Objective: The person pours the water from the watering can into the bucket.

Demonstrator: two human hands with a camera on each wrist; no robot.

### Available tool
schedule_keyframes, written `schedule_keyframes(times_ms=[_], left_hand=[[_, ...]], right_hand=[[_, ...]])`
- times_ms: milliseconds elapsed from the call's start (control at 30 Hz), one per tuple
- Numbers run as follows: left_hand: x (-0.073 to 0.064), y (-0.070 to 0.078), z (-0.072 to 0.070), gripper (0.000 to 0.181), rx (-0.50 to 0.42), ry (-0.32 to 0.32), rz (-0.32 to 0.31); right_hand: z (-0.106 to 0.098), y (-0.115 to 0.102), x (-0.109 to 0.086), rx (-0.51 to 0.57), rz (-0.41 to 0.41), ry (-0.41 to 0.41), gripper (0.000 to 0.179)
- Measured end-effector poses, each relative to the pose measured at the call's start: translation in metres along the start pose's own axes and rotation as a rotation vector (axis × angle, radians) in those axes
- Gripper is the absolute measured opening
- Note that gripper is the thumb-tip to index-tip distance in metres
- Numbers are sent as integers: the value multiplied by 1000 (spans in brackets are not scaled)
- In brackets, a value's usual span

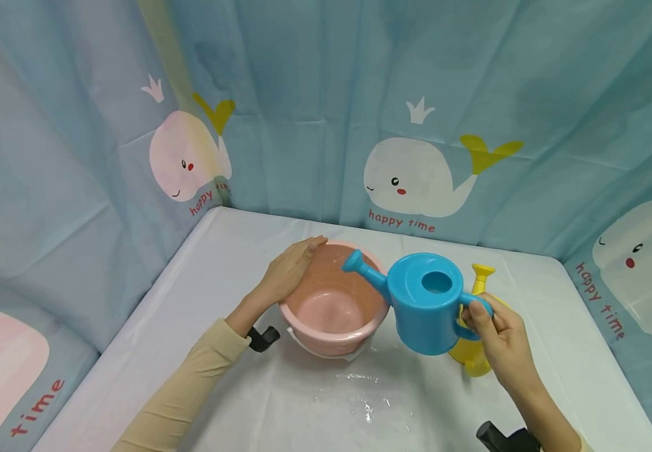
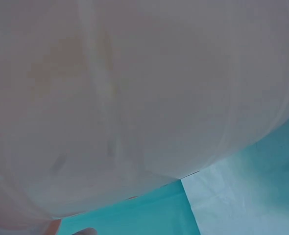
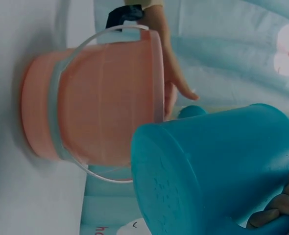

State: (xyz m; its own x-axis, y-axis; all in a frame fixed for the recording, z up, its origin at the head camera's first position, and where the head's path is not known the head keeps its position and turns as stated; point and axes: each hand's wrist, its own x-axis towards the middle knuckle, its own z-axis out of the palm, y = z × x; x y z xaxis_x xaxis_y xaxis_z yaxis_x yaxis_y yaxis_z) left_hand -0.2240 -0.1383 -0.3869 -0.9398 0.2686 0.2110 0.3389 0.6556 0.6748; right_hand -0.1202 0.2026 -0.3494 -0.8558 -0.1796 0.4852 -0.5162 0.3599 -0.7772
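Observation:
In the head view my right hand (image 1: pixel 501 339) holds the handle of a blue toy watering can (image 1: pixel 428 307) above the table. The can's spout reaches left over the rim of a pink bucket (image 1: pixel 331 345), which stands on the table. My left hand (image 1: pixel 292 267) rests along the bucket's left rim with its fingers extended. The right wrist view shows the bucket (image 3: pixel 100 103) with its pale handle hanging down, the can's underside, and curled fingers (image 3: pixel 281 203) on the can's handle. The bucket's outer wall (image 2: pixel 144 98) fills most of the left wrist view. No water stream is visible.
A yellow watering can (image 1: pixel 470 355) stands behind my right hand, partly hidden. Wet spots (image 1: pixel 368 411) glisten on the white tabletop (image 1: pixel 281 402). Blue curtains with whale prints (image 1: pixel 411 176) enclose the back and sides.

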Motion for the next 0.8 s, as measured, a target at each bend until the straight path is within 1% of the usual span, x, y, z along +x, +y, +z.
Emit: schedule_keyframes(times_ms=[267, 567, 800], left_hand=[[-1, 2, -1, 71, -1, 5, 12], [-1, 1, -2, 69, -5, 12, 34], [-1, 1, -2, 70, -4, 6, 11]], right_hand=[[-3, -1, 6, -27, 7, -33, 22], [-2, -2, 15, 7, 8, -51, 23], [1, -6, 20, 0, 19, -51, 22]])
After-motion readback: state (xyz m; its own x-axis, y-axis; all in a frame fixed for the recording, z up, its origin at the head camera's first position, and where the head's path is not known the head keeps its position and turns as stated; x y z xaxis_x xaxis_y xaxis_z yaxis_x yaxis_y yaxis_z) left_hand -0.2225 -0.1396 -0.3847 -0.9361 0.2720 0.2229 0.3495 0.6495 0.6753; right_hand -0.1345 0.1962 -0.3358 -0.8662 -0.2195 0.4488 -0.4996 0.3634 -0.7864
